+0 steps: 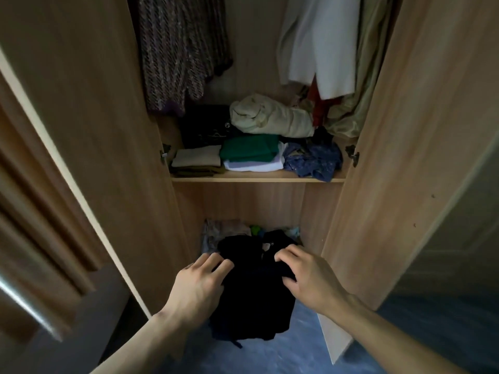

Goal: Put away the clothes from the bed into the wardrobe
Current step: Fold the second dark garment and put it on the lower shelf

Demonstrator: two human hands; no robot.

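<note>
A folded black garment [253, 290] hangs in front of the open wooden wardrobe [270, 201], level with its lower compartment. My left hand [199, 282] grips the garment's left edge with curled fingers. My right hand [305, 273] holds its right edge near the collar, thumb and fingers curled over the cloth. The garment's lower end droops over the blue floor.
The middle shelf [256, 180] carries a green folded pile [249, 148], beige folded pieces [197, 157], a blue patterned cloth [313, 160] and a cream bundle [270, 117]. Hanging clothes [178, 49] fill the top. Crumpled items [224, 230] lie in the lower compartment. Both doors [405, 157] stand open.
</note>
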